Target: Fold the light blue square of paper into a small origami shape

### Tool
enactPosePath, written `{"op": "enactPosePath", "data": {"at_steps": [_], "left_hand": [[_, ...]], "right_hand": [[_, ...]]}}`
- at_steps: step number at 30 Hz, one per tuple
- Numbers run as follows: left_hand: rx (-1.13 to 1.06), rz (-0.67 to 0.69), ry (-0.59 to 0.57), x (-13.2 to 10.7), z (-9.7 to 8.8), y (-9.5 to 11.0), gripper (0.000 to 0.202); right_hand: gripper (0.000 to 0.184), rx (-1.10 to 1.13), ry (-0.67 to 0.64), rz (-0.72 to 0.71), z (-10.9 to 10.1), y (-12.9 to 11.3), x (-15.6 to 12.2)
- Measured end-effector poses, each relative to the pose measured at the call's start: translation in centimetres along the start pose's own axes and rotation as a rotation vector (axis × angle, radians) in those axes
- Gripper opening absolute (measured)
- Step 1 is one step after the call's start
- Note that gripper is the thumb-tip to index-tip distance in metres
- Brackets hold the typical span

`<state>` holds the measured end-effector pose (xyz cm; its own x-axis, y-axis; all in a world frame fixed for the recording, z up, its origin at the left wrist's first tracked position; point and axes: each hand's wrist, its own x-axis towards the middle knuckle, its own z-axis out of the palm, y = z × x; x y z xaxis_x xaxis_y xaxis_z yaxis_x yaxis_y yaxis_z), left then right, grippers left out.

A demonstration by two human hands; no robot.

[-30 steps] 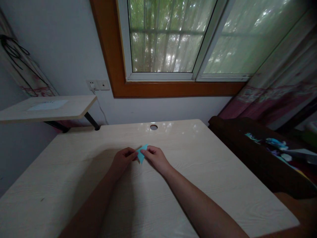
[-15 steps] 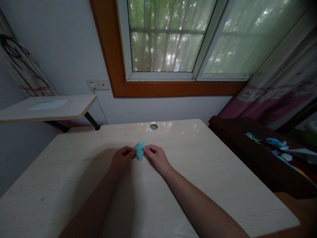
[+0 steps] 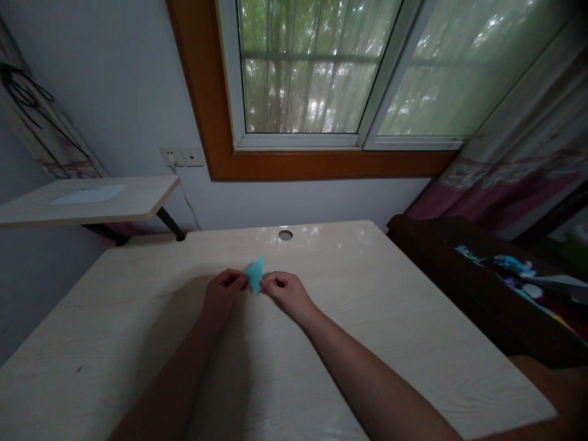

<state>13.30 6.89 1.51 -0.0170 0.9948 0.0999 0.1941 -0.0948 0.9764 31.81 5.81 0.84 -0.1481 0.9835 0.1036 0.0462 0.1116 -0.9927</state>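
Observation:
A small turquoise piece of folded paper, roughly triangular, is held up over the pale wood-grain table. My left hand pinches its left corner between thumb and fingers. At the paper's lower right edge, the thumb and fingertips of my right hand are closed on it. The fingertips cover parts of both edges, so the folds there are hidden.
On the left a raised shelf with a white sheet stands on black legs. A round cable hole pierces the table near its back edge. Dark furniture bearing colourful items flanks the right side, below a curtain.
The paper has shifted slightly left and up with my left hand. My right fingertips have slid from its upper right side to lower on its right edge.

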Motion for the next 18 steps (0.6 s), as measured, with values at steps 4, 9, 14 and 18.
{"op": "enactPosePath", "data": {"at_steps": [4,9,14,18], "left_hand": [[-0.023,0.0,-0.028,0.01,0.1,-0.14,0.021],[-0.038,0.006,-0.052,-0.08,0.28,-0.14,0.021],[-0.013,0.004,0.021,0.01,0.08,-0.15,0.022],[0.031,0.013,0.113,0.21,-0.28,-0.42,0.025]], "right_hand": [[0.026,0.013,0.043,-0.026,-0.06,0.11,0.06],[0.024,-0.094,-0.05,-0.058,-0.14,0.53,0.11],[0.02,-0.11,-0.121,-0.042,-0.11,0.59,0.12],[0.016,-0.086,-0.151,-0.025,0.02,0.49,0.03]]}}
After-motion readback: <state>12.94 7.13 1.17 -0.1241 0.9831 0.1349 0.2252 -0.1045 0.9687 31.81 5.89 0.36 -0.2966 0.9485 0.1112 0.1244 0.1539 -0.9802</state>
